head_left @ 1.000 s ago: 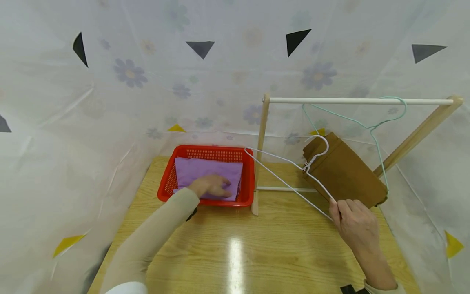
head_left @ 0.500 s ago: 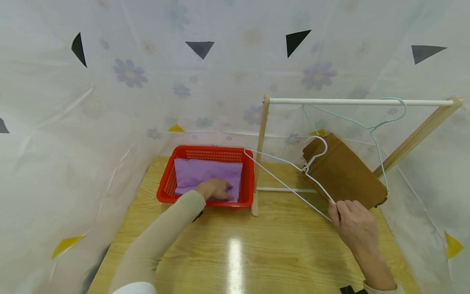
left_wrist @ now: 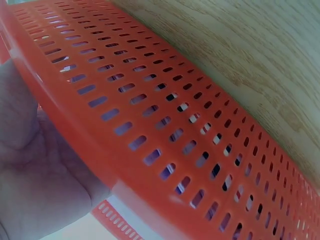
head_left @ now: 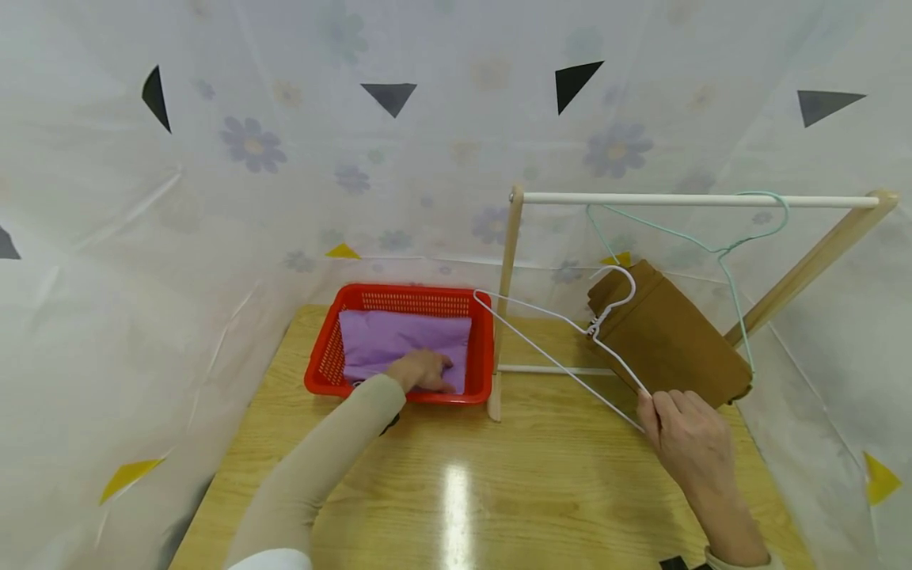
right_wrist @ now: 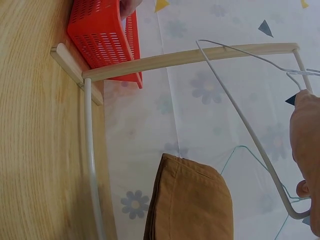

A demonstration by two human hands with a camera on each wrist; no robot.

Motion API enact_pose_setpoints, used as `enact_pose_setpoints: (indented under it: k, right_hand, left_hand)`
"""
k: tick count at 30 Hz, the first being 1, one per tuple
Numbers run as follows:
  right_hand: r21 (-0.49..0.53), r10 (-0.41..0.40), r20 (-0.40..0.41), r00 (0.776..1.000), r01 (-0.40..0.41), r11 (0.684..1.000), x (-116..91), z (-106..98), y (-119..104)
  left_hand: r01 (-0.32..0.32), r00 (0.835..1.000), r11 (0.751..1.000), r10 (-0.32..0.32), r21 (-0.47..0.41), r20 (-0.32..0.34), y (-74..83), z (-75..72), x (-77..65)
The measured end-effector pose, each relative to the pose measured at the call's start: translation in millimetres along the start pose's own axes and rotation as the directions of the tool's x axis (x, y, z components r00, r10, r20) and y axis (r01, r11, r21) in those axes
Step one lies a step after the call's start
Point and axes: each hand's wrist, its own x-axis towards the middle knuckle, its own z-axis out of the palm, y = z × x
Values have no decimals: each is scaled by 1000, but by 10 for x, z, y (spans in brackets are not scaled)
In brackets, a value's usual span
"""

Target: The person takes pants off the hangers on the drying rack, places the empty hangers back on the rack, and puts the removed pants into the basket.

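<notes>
The folded lilac cloth (head_left: 399,336) lies inside the red plastic basket (head_left: 483,348), which stands on the wood-grain counter (head_left: 549,475) just beside the left post of the hanging rack (head_left: 510,247). The left hand (head_left: 423,370) reaches over the basket's near side onto the cloth; a thumb and a finger look apart in the head view, but whether they have a pinch of fabric I cannot tell. The right hand (head_left: 691,435) is clamped round one end of the white hanger (head_left: 597,324), which it holds up in front of the rack, hook upward. The step in hand looks like getting hold of the cloth while the hanger is kept ready; the next move would call for a firm pinch on one layer and a lift clear of the basket's rim.

The left wrist view shows the palm at the rim and lilac showing through the wall's slots, though the fingertips are hidden there. The right wrist view shows the side of the brown cloth (right_wrist: 195,200), folded in layers; the head view alone shows the mint-green hanger (head_left: 725,249) hooked over the rack's top rail (head_left: 641,199).
</notes>
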Motion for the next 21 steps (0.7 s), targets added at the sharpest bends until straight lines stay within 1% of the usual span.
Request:
enact_pose_setpoints:
  k: [7,12,15,17,21]
  right_hand:
    - [-3,-2,-7,1000,2,1000,11,-9,-6]
    - [-5,-3,-7,1000,3,1000,15,-11,-5]
    - [-4,-2,-8,1000,2,1000,17,-9,-3]
    - [-4,-3,-8,1000,2,1000,17,-10,-2]
    - [-3,-6,-7,1000,6,1000,15,-11,-2]
  left_hand:
    - [14,1000,999,-13,45,-18,12,36,45]
    - [19,999,996,-16,89,-28,28,54,81]
    - [13,999,995,-9,101,-36,30,57,77]
    - [2,999,995,1,96,-36,19,53,70]
    - [-24,1000,1000,25,5,-17,-42,16,13]
